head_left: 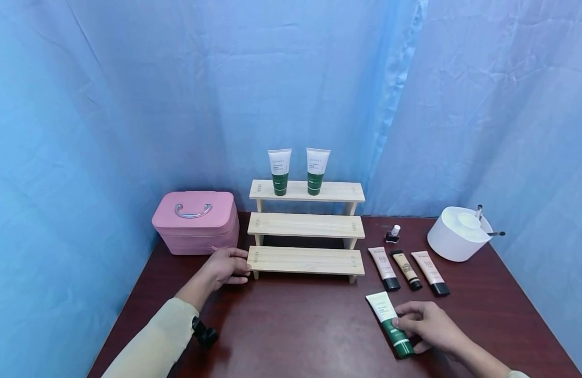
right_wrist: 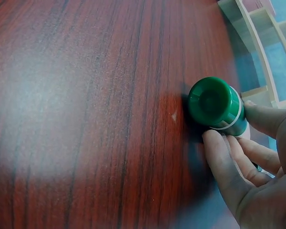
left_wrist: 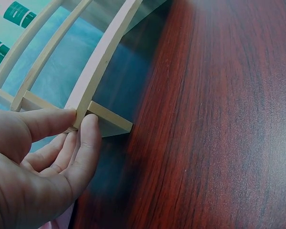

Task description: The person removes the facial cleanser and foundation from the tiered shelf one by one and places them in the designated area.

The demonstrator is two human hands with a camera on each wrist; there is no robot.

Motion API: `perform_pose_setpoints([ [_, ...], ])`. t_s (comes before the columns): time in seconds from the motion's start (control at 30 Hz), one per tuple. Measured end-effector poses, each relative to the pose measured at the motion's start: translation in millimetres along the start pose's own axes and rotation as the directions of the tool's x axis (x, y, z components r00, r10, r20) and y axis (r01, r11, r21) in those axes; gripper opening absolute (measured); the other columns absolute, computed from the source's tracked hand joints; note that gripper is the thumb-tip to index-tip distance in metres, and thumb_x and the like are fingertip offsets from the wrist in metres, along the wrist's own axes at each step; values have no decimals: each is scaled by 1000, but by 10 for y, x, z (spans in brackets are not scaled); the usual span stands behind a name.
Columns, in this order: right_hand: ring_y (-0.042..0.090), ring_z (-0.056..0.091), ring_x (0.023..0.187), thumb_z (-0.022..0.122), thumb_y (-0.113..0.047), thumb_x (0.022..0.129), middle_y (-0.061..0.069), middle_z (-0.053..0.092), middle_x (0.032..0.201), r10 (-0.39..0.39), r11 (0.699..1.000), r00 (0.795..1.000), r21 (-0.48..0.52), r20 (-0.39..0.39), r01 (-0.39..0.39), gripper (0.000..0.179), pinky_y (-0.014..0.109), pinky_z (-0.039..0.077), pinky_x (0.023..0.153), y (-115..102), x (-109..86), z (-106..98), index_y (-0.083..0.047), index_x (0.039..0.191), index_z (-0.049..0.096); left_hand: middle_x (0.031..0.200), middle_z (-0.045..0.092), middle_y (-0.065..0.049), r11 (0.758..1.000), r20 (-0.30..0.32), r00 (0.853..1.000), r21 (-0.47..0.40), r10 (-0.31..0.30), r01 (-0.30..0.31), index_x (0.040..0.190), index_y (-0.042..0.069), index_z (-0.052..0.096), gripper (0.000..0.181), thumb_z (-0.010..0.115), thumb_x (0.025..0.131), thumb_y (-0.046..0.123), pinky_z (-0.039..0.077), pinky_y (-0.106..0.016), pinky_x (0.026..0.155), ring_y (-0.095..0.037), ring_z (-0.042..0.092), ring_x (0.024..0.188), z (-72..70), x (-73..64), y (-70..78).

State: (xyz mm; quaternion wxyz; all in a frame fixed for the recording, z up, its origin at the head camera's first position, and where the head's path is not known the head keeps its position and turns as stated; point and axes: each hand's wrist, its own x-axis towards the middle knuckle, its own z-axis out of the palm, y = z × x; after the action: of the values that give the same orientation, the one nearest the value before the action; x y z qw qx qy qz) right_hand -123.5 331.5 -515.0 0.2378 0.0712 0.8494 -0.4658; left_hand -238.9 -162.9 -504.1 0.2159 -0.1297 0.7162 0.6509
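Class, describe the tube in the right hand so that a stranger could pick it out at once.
Start from the three-step wooden stand, then look right and nearer the viewer, to the right hand. It grips a white-and-green tube. Unlike the two similar tubes upright on the top step, this one is held slanting, green cap toward the viewer.

Blue cloth (head_left: 291,79) hangs behind and on both sides of this reddish-brown table (head_left: 291,325), so I'd call the place a curtained booth. The tiered wooden stand (head_left: 305,259), cosmetic tubes (head_left: 388,320) and pink case (head_left: 194,223) make it look like a beauty display.
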Motion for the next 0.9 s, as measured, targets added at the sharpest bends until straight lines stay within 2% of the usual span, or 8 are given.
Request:
perform_pose_setpoints([
  [0.13, 22, 68, 81, 77, -33, 93, 7, 75, 97, -39, 999, 999, -9, 21, 39, 55, 46, 64, 55, -61, -13, -66, 4, 130, 62, 96, 67, -16, 1000, 0, 1000, 5, -6, 6, 135, -5, 55, 44, 62, 92, -9, 67, -38, 71, -23, 67, 83, -4, -9, 3],
  [0.23, 24, 69, 77, 77, -31, 93, 11, 74, 97, -121, 992, 993, -40, 12, 122, 53, 44, 63, 54, -207, -5, -177, 4, 129, 62, 97, 67, -16, 1000, 0, 1000, 7, -7, 7, 135, -5, 55, 44, 61, 92, -9, 67, -38, 71, -23, 67, 83, -1, -15, 11],
  [0.3, 22, 69, 73, 78, -30, 92, 11, 74, 97, -199, 975, 980, -100, -18, 197, 49, 40, 62, 54, -369, 23, -279, 1, 127, 63, 97, 67, -16, 1000, 3, 1000, 8, -6, 6, 135, -5, 54, 44, 61, 92, -9, 67, -38, 72, -23, 67, 83, 0, -17, 17],
  [0.43, 17, 69, 73, 77, -26, 93, 10, 75, 100, -397, 901, 915, -221, -69, 374, 41, 34, 61, 59, -811, 117, -493, -3, 125, 66, 96, 67, -16, 1000, 7, 1000, 5, -8, 8, 136, -6, 53, 45, 61, 92, -9, 66, -38, 72, -22, 67, 82, -2, -17, 20],
  [0.5, 13, 70, 81, 76, -26, 94, 9, 75, 103, -484, 854, 870, -269, -94, 446, 38, 30, 61, 64, -1067, 185, -564, -5, 124, 67, 95, 67, -15, 1000, 7, 1000, 2, -11, 11, 136, -6, 53, 46, 62, 91, -9, 66, -37, 72, -22, 68, 82, -5, -16, 18],
  [0.67, 18, 71, 91, 78, -30, 93, 13, 73, 112, -572, 804, 808, -291, -142, 518, 43, 27, 62, 72, -1678, 438, -610, -7, 127, 66, 96, 67, -16, 1000, 8, 1000, -3, -10, 10, 136, -5, 53, 46, 62, 92, -9, 66, -36, 72, -22, 67, 83, -19, -6, 10],
  [0.8, 25, 67, 104, 78, -34, 93, 12, 69, 122, -582, 802, 797, -278, -160, 529, 48, 33, 63, 74, -2051, 694, -591, -10, 132, 63, 100, 67, -17, 1000, 28, 999, -2, 19, -19, 137, -6, 52, 45, 61, 93, -9, 66, -35, 73, -22, 67, 84, -37, 8, -25],
  [0.9, 28, 65, 113, 75, -36, 95, 10, 64, 130, -560, 818, 811, -266, -169, 509, 51, 43, 62, 82, -2253, 854, -559, -14, 138, 59, 102, 68, -17, 999, 45, 998, -12, 43, -42, 138, -7, 51, 45, 63, 94, -9, 66, -35, 73, -21, 68, 84, -44, 14, -73],
])
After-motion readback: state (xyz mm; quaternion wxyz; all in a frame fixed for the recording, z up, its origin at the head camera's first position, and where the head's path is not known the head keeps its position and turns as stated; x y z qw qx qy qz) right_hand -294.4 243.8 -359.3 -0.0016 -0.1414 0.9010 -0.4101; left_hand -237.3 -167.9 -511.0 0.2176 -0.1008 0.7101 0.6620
